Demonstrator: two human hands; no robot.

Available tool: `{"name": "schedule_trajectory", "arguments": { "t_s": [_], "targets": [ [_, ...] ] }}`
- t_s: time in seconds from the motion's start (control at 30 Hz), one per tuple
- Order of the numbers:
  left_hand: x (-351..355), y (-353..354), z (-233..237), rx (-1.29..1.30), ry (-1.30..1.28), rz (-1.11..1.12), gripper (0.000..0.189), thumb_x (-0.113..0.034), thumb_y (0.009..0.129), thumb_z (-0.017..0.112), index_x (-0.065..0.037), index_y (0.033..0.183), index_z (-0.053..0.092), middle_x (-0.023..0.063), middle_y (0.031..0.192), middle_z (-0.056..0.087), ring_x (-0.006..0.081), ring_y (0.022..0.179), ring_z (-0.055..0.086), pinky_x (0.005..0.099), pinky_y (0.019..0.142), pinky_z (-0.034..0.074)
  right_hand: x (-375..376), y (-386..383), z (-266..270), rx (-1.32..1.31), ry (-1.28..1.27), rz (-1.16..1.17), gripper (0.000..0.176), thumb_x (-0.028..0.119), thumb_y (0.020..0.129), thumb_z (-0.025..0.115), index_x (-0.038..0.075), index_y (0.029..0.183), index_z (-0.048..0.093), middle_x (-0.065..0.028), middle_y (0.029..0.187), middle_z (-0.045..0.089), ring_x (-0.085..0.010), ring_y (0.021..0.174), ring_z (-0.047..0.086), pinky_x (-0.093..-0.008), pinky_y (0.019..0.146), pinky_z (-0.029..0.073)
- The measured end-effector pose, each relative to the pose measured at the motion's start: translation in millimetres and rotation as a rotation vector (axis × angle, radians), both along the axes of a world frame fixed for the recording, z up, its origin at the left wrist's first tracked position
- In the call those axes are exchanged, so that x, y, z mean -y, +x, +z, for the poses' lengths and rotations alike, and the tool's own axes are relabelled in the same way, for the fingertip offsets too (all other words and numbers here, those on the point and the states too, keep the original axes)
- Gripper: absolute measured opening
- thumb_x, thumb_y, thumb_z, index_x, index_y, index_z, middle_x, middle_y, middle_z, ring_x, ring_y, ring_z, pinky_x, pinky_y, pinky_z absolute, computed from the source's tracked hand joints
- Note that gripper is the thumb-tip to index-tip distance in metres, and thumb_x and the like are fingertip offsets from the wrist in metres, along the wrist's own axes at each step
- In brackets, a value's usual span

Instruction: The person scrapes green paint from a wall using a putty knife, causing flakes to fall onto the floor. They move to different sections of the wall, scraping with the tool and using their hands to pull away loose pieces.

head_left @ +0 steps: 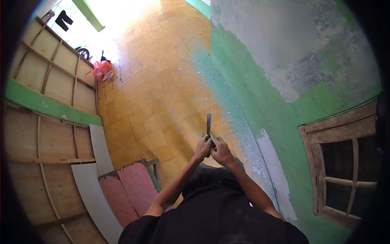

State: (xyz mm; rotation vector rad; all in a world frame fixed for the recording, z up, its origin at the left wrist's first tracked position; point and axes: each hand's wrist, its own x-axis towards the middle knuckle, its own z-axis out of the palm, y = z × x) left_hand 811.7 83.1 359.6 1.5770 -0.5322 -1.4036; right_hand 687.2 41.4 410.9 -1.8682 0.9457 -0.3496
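Left hand point(202, 149) and right hand point(222, 153) both clasp the dark flat metal scraper point(209, 123) (blade upright); a firm, low grip should steady it beside the flaking green wall point(260, 93).

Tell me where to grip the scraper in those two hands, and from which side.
Grip the scraper at its handle end, probably coming from the person's side. Its thin, flat blade sticks out away from the body, so the far end offers only bare edge. The left hand and right hand both close around the near end, which hides the handle itself.
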Motion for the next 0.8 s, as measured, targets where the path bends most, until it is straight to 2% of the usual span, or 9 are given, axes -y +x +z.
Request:
{"name": "schedule_trajectory", "arguments": {
  "t_s": [0.1,0.2,0.3,0.33,0.43,0.5,0.57,0.63,0.8],
  "targets": [
    [10.1,-50.2,-16.2,-0.018,-0.091,0.108,0.023,-0.022,0.097,0.049,-0.002,0.088,0.056,0.0018,0.069,0.05,0.0124,0.058,0.051,0.0289,0.046,0.041,9.6,-38.0,-12.1,-0.057,-0.068,-0.043,0.07,0.016,0.084,0.061,0.0,0.146,0.033,-0.0303,0.106,0.059,-0.0446,0.096,0.062,-0.0461,0.082,0.05],
    [21.3,-112.0,-8.8,0.088,0.057,0.117,0.022,-0.019,0.096,0.047,-0.001,0.092,0.06,0.0073,0.078,0.057,0.019,0.068,0.056,0.0321,0.06,0.048,22.4,-91.0,-30.0,0.005,0.031,-0.06,0.077,0.019,0.082,0.066,0.002,0.148,0.031,-0.0282,0.101,0.063,-0.0436,0.093,0.063,-0.0456,0.08,0.05],
    [21.2,-171.2,-67.2,0.661,-0.454,-0.054,0.025,-0.016,0.094,0.045,0.0,0.099,0.064,0.0133,0.095,0.063,0.0285,0.086,0.057,0.0357,0.082,0.047,46.1,-154.2,-37.2,0.021,0.173,-0.092,0.086,0.022,0.078,0.07,0.002,0.15,0.026,-0.0254,0.094,0.066,-0.0412,0.086,0.066,-0.0437,0.078,0.052],
    [23.0,-189.4,-63.6,0.466,-0.342,-0.032,0.028,-0.014,0.092,0.045,0.0,0.103,0.067,0.0155,0.112,0.062,0.0346,0.102,0.053,0.0377,0.097,0.039,51.7,-174.0,-36.1,-0.062,0.175,-0.136,0.072,0.018,0.078,0.072,-0.001,0.141,0.042,-0.0169,0.088,0.067,-0.0275,0.079,0.068,-0.0356,0.072,0.053],
    [16.1,-224.8,-43.8,0.568,-0.24,0.15,0.025,-0.016,0.092,0.048,0.001,0.094,0.067,0.0142,0.099,0.063,0.0289,0.093,0.056,0.0362,0.089,0.043,61.8,-240.0,-87.8,0.042,0.071,-0.152,0.05,0.014,0.078,0.064,0.0,0.124,0.053,-0.014,0.087,0.065,-0.0262,0.075,0.07,-0.0346,0.07,0.055],
    [-2.9,-223.5,-65.1,0.267,0.017,0.375,0.022,-0.018,0.092,0.052,-0.003,0.083,0.065,0.0046,0.081,0.062,0.015,0.079,0.057,0.0289,0.072,0.046,70.9,-271.1,-84.9,0.045,0.61,-0.359,0.034,0.011,0.077,0.061,0.0,0.109,0.056,-0.0095,0.084,0.063,-0.021,0.07,0.069,-0.0308,0.062,0.056],
    [-19.5,-214.2,-50.0,0.228,0.173,0.482,0.028,-0.026,0.089,0.06,-0.004,0.071,0.059,-0.0012,0.069,0.051,0.0091,0.069,0.049,0.0272,0.062,0.042,78.3,-303.1,-102.5,-0.121,0.643,-0.463,0.031,0.01,0.077,0.061,0.002,0.106,0.055,-0.0107,0.08,0.062,-0.0202,0.061,0.066,-0.0336,0.048,0.052],
    [-41.4,-204.0,-70.0,0.404,0.309,0.537,0.028,-0.023,0.084,0.068,-0.002,0.074,0.052,0.003,0.074,0.047,0.0149,0.065,0.045,0.0326,0.059,0.04,86.5,-333.6,-129.4,-0.398,0.449,-0.45,0.024,0.016,0.085,0.059,0.006,0.106,0.054,-0.0034,0.064,0.053,-0.0149,0.049,0.058,-0.03,0.042,0.045],
    [-39.9,-199.4,-110.1,0.575,0.428,0.458,0.034,-0.018,0.076,0.072,-0.001,0.1,0.056,0.0088,0.083,0.057,0.0173,0.075,0.057,0.0332,0.065,0.048,96.8,-390.2,-170.3,-0.335,0.721,-0.607,0.021,0.026,0.096,0.05,0.008,0.104,0.055,-0.0018,0.061,0.049,-0.0098,0.043,0.048,-0.0283,0.039,0.039]
  ]
}}
